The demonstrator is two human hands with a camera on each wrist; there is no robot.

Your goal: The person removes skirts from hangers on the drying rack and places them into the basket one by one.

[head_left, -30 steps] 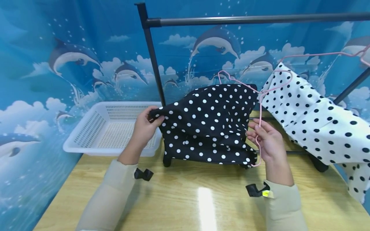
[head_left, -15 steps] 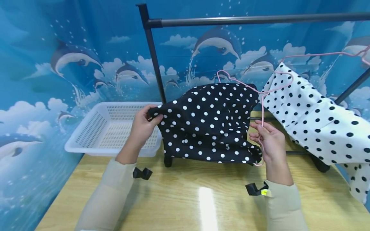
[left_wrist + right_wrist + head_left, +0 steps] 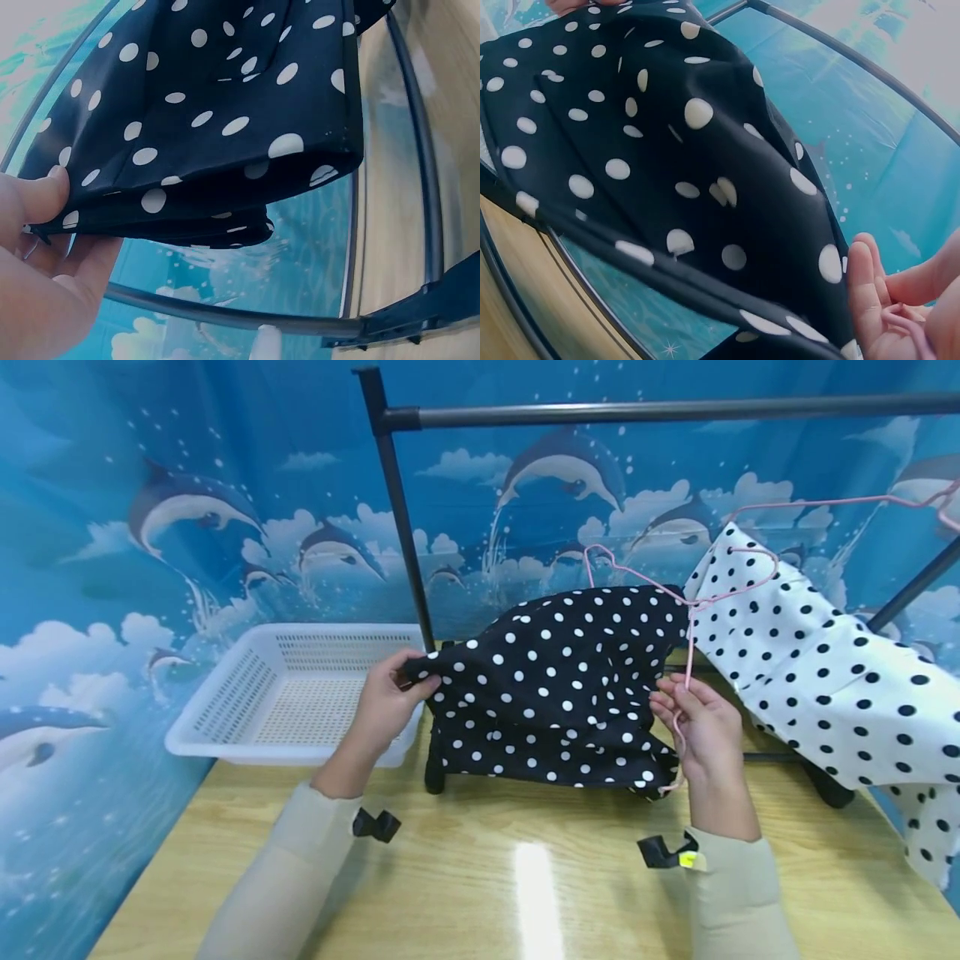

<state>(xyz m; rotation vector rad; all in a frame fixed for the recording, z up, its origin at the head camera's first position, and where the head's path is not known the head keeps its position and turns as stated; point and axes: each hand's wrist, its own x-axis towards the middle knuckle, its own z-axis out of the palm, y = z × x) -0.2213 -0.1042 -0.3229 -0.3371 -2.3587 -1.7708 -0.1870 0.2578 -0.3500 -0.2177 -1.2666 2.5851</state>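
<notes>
Table is lying nearest, 6 o'clock. My left hand is pinching the black dotted cloth at its 9 o'clock edge, cloth spreading across centre between my hands. My right hand is pinching the pink hanger at the cloth's 3. Basket is sitting at 9, white dotted cloth hanging at 3, rack crossing 12, curtain hanging behind.

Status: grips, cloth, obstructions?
Left grip pinches black dotted cloth. Right grip holds pink hanger. Cloth hides part of hanger. White dotted cloth behind hook, possible snag.
</notes>
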